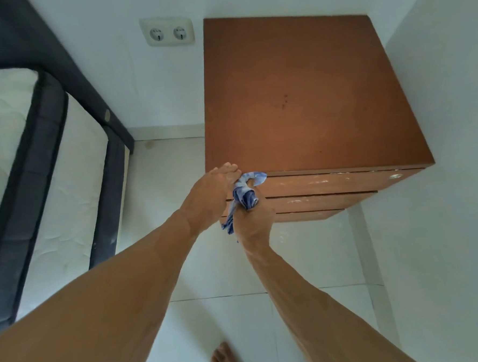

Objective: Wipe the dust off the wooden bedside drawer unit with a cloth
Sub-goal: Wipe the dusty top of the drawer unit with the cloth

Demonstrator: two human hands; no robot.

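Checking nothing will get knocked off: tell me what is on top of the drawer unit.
The drawer unit carries nothing on its top except a few small dark specks. The left hand rests at its front left corner, covering that spot. Both hands grip the blue cloth in front.

Pale tiled floor (pixel 207 317), wooden bedside drawer unit (pixel 305 92) standing on it in the corner, dark bed frame (pixel 105 205) alongside, a bare foot (pixel 223 361) on the tiles

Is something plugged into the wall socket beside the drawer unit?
No, both outlets of the wall socket, left of the drawer unit, show bare holes with no plug or cable.
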